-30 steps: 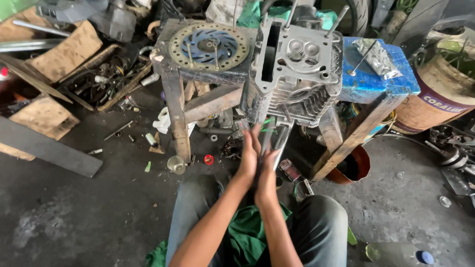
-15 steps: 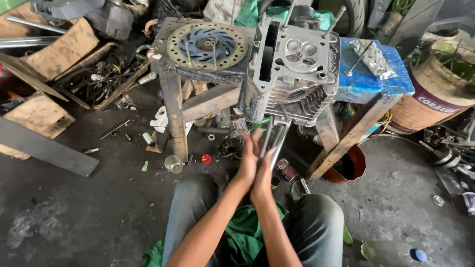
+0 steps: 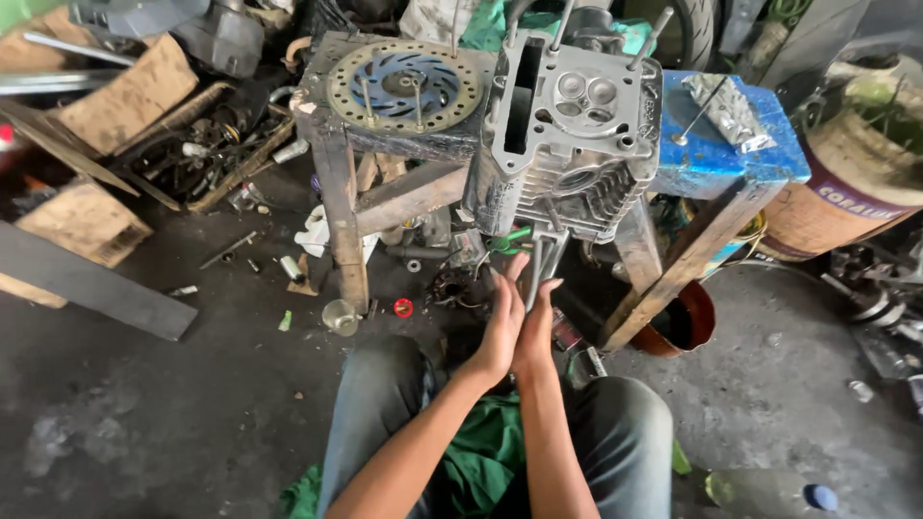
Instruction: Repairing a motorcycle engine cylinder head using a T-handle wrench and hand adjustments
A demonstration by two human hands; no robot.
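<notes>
A grey metal cylinder head (image 3: 567, 125) with long studs rests across a wooden stool (image 3: 336, 183) and a blue-topped stool (image 3: 721, 159). Just below it, my left hand (image 3: 500, 327) and my right hand (image 3: 538, 332) are pressed flat, palm to palm. A thin metal stick (image 3: 546, 261) runs down from the underside of the head and is pinched between my palms. A green-ended piece (image 3: 511, 239) shows just above my left fingertips. My forearms rise from my lap, where a green cloth (image 3: 481, 452) lies.
A round brake disc (image 3: 404, 86) lies on the wooden stool. A crumpled silver bag (image 3: 726, 106) sits on the blue stool, a red bucket (image 3: 687, 317) beneath it. On the floor: a small glass (image 3: 338, 315), a red cap (image 3: 403, 308), a dark plank (image 3: 87, 279), scattered parts.
My palms stay pressed together under the head, sliding slightly against each other. The view has shifted a little.
</notes>
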